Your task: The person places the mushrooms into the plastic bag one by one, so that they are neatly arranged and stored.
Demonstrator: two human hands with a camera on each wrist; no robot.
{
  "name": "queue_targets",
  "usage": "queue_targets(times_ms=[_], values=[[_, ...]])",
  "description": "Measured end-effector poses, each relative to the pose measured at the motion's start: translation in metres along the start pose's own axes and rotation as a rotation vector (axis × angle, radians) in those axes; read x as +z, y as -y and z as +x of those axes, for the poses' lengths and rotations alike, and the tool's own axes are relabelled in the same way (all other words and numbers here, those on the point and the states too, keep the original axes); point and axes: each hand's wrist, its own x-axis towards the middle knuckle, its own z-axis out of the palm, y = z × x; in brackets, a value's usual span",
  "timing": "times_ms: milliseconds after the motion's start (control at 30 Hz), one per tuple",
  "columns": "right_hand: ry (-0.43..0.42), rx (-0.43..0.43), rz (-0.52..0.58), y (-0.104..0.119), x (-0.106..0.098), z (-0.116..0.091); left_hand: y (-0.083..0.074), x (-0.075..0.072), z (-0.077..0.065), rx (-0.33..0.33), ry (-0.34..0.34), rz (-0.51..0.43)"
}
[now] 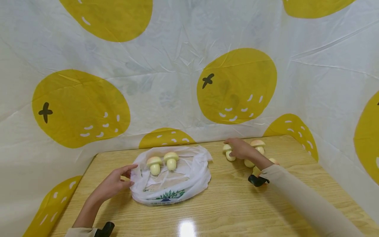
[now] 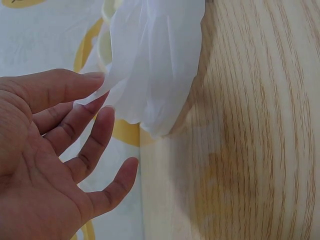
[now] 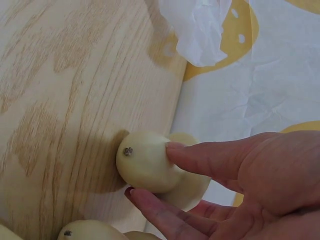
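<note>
A white plastic bag (image 1: 193,189) with a green leaf print lies spread on the table, its mouth facing up. Inside it sit two toy mushrooms, a left mushroom (image 1: 155,168) and a right mushroom (image 1: 171,162). At the bag's left rim, my left hand (image 1: 113,182) pinches the thin plastic (image 2: 160,65) between thumb and fingers, the other fingers spread. Off to the right of the bag, my right hand (image 1: 242,149) grips another pale mushroom (image 3: 145,162), thumb on one side of its stem and fingers on the other.
Several more mushrooms, one with an orange-tinted cap (image 1: 258,144), cluster under and beside my right forearm. The wooden table (image 1: 225,210) ends at the back against a white curtain (image 1: 165,98) printed with yellow fruit. Dark wrist straps (image 1: 257,181) show at both sleeves.
</note>
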Motion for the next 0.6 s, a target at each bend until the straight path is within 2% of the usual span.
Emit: queue_targets(times_ms=[333,600], values=[[0.022,0.018,0.022,-0.0009,0.0016,0.0019,0.0001,-0.0001,0.0002,0.009,-0.002,0.005],[0.044,0.069,0.113,-0.0030,0.0044,0.0036,0.0022,0.0007,0.0004,0.015,0.002,-0.009]])
